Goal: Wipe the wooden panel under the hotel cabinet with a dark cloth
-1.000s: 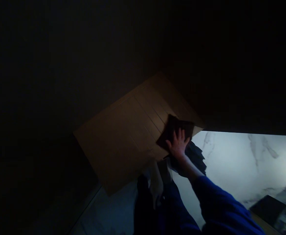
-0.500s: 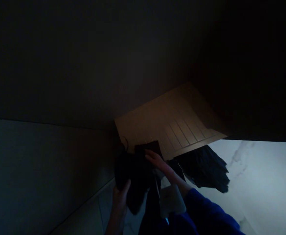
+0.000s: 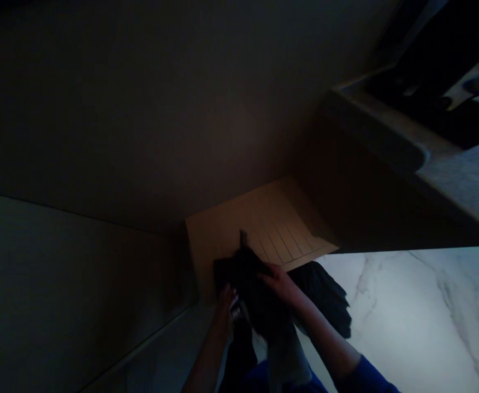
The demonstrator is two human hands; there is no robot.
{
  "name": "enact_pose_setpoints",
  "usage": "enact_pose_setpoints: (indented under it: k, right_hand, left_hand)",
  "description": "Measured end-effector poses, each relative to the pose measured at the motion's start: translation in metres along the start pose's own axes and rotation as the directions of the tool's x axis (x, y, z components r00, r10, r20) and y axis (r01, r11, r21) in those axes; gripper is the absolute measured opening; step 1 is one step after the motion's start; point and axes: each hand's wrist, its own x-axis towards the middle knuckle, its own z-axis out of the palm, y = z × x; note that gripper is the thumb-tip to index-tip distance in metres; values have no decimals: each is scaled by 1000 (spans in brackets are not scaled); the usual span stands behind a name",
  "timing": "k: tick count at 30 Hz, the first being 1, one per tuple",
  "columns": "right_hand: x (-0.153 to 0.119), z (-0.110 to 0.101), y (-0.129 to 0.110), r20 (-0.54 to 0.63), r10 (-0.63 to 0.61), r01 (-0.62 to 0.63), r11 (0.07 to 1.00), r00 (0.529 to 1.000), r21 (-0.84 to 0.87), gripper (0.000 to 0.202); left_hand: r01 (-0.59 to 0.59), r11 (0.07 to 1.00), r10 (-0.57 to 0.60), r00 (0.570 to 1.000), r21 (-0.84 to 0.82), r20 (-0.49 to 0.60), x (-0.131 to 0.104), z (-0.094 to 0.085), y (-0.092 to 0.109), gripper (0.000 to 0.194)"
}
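Observation:
The scene is very dark. Both of my hands are on a bundle of dark cloth (image 3: pixel 252 295) held over the near edge of a ribbed wooden board (image 3: pixel 278 232). My left hand (image 3: pixel 226 305) grips the cloth from below on its left side. My right hand (image 3: pixel 278 284) lies on the cloth's right side, its blue sleeve (image 3: pixel 366 376) running to the lower right. More dark fabric (image 3: pixel 325 297) hangs past the board's edge to the right of my right hand.
A white marbled floor (image 3: pixel 419 311) shows at the lower right. A stone countertop edge with a dark sink or hob recess (image 3: pixel 436 109) stands at the upper right. Dark walls (image 3: pixel 100 136) fill the left and top.
My right hand left the dark square it pressed flat on the board and joined my left hand on the cloth bundle. The view tilted up, showing the countertop.

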Motion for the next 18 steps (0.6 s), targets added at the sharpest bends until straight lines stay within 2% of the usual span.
enact_pose_setpoints:
  k: [3,6,7,8,9,11,12,14,16,18]
  right_hand:
    - [-13,-28,4,-182,-17,-25,973,983,-228,36]
    - [-23,-50,10,-246,-27,-63,934,969,-351,32]
    - [-26,-57,11,-246,-28,-69,923,969,-378,30]
    - [-30,-62,11,-234,-28,-69,914,972,-399,28]
    - [-33,-68,10,-215,-30,-63,907,976,-416,27]
    - [-42,-79,4,-177,-40,-42,897,983,-440,27]
    - [-48,-85,-1,-157,-42,-33,894,987,-447,28]
    - [-59,-98,-13,-91,-41,-3,898,995,-440,28]
    - [-72,-114,-24,-2,-47,43,919,999,-391,29]
    - [-83,-137,-28,59,-55,72,941,997,-330,31]
  left_hand:
    - [-67,991,69,997,113,-19,12,13,-5,93]
    - [-256,941,255,966,222,34,9,39,10,92]
    - [-364,886,357,931,288,78,6,51,18,87]
    - [-489,791,468,871,369,151,3,63,27,80]
    - [-610,656,564,788,445,248,0,76,35,70]
    - [-768,354,630,618,533,471,-2,101,50,57]
    - [-795,264,603,578,547,550,-1,112,56,56]
    - [-790,254,502,601,558,622,5,134,64,60]
    - [-759,323,397,651,565,648,13,154,68,67]
    - [-714,405,304,694,571,653,21,171,68,63]
